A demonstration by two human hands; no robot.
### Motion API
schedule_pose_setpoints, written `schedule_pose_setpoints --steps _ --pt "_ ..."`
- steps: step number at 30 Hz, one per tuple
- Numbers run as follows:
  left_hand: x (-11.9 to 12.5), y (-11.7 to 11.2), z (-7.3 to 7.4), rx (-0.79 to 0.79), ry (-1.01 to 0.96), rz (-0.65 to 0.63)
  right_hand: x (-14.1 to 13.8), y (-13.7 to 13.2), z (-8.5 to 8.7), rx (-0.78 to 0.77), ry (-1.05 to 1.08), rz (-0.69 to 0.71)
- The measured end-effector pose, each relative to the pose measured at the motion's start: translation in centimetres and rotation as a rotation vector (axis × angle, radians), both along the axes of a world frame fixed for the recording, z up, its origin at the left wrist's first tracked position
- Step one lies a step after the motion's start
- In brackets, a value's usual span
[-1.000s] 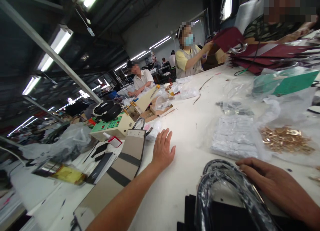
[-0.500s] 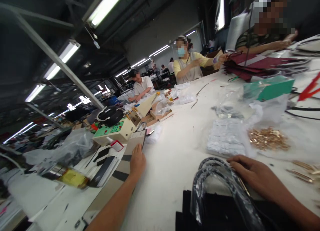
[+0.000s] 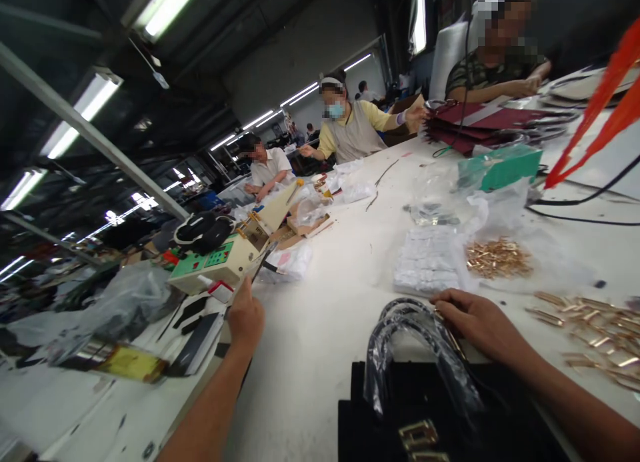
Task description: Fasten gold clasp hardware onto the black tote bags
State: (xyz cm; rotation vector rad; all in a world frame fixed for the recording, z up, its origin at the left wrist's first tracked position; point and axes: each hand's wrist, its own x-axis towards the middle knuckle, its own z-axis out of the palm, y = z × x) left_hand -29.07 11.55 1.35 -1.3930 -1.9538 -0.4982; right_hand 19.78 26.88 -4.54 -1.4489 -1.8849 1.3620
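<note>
Plastic-wrapped handle [image 3: 400, 332] of black bag [image 3: 450, 429] is held by curled fingers [image 3: 450, 303] of right hand [image 3: 475, 322]; left hand [image 3: 246, 322] is raised above white surface [image 3: 310, 382], whether anything is held by it cannot be told.

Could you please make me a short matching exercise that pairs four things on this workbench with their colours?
Things:
1. Stacked bags at the far end
2. Loose metal fittings
3. Flat packets in a clear bag
4. Bag handles by the right hand

Colours:
A. White
B. Black, under clear wrap
C. Maroon
D. Gold

Pairs: 1-C, 2-D, 3-A, 4-B
</note>
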Motion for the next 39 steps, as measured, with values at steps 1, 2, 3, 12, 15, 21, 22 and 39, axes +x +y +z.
schedule_pose_setpoints --steps 1,2,3,12,15,21,22,39 --pt "0.1 0.2 0.4 0.015 0.008 0.005 0.0 0.0 -0.1 0.014 -0.013 0.003" --pt "0.2 0.7 0.5 0.019 0.013 0.002 0.0 0.1 -0.2 0.025 -0.022 0.007" --pt "0.4 1.4 0.3 0.008 0.014 -0.014 0.0 0.1 -0.3 0.032 -0.028 0.01" --pt "8.8 4.7 -4.6 -0.215 -0.103 -0.302 0.0 0.4 -0.5 -0.123 0.209 -0.005" --pt "14.5 0.2 -3.9 -0.232 -0.539 -0.345 0.4 0.5 -0.5 -0.181 0.287 -0.042" --pt "22.7 -11.4 -2.1 -0.325 -1.269 -0.242 2.3 -2.2 0.7 -0.331 0.742 -0.296" --pt "23.4 -12.9 -2.3 -0.313 -1.285 -0.234 2.8 -3.2 1.1 -0.344 0.785 -0.323" --pt "30.1 -18.5 -3.7 -0.057 -0.842 -0.358 6.0 -24.6 8.1 -0.24 0.647 -0.279"
